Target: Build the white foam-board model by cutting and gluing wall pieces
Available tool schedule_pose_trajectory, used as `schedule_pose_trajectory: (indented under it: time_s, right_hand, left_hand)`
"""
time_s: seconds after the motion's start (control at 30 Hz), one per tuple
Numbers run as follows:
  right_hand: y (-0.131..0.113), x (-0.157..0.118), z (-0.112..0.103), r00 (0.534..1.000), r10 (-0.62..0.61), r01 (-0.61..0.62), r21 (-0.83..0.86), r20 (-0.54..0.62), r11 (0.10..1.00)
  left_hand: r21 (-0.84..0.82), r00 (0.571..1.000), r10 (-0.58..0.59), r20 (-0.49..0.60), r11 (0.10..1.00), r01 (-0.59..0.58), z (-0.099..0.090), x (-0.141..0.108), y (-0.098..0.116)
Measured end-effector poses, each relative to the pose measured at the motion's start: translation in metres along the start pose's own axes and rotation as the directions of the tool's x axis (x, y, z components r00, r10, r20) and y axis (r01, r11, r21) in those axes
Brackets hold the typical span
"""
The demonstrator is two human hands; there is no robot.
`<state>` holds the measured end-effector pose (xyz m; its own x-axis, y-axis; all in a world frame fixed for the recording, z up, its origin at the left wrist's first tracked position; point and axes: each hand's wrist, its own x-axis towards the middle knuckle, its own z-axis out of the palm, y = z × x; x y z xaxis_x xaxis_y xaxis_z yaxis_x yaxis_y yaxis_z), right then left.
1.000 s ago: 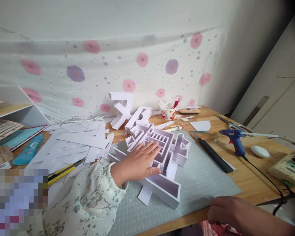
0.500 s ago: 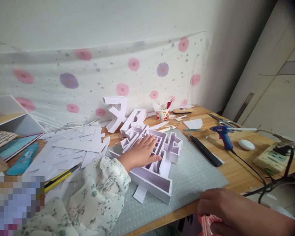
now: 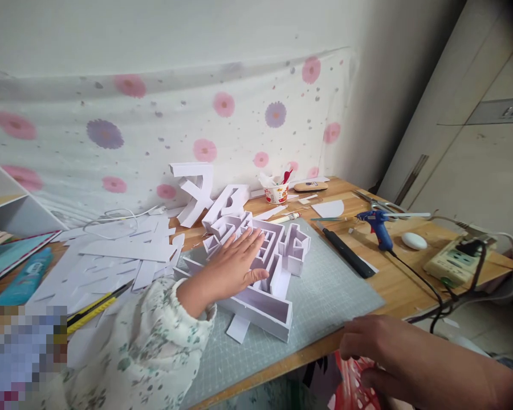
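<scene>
Tube (image 3: 24, 277), turquoise, lies at far left, just beside a flat book (image 3: 19, 256) with a red-and-white edge. To its right, a yellow-and-black cutter (image 3: 96, 307) rests at a slant on overlapping white sheets (image 3: 111, 265), blade end pointing up and right; its lower end meets a pixelated patch. Behind the sheets, a white cable (image 3: 123, 219) loops near the curtain. Two tall white hollow forms (image 3: 196, 193) sit toward the back of the wooden worktop (image 3: 410, 273).

Left hand (image 3: 228, 267): palm down, fingers spread wide, resting across the white walled piece (image 3: 265, 310). This piece lies on the grey-green cutting mat (image 3: 325, 296), its open compartments facing up; a small white strip (image 3: 238, 328) sticks out at its near side.

Behind it stands a printed cup (image 3: 276, 193) containing a red utensil, with an oblong tan object (image 3: 310, 187) to its right. A long black tool (image 3: 348, 254) lies across the mat's right edge. Right hand (image 3: 378, 347): fingers curled at the near worktop edge, above red-and-white plastic (image 3: 354, 381); cannot tell whether it grips anything. Beyond, a blue glue gun (image 3: 378, 228) lies near scissors (image 3: 376, 200). Farther right: a white oval object (image 3: 414, 241), then a power strip (image 3: 453, 262) with a black plug.
</scene>
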<state>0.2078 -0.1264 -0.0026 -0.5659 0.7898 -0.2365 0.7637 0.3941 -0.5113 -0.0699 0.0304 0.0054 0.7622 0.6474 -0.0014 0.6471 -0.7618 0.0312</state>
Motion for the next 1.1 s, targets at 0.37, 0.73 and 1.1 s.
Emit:
schedule_pose_trajectory:
  time_s: [0.37,0.73,1.1]
  right_hand:
    - [0.003,0.008,-0.002,0.995,0.031,-0.026,-0.053,0.093,0.998]
    - [0.005,0.005,-0.005,0.995,0.002,-0.002,0.001,0.095,1.0]
    - [0.015,-0.001,-0.007,0.998,0.003,-0.002,-0.021,0.065,1.0]
  left_hand:
    - [-0.014,0.997,0.031,0.076,0.999,-0.03,0.017,-0.019,0.0]
    - [-0.06,0.997,0.043,0.066,0.997,-0.039,0.013,-0.018,-0.001]
    - [-0.173,0.721,0.322,-0.613,0.836,-0.521,0.007,-0.053,0.062]
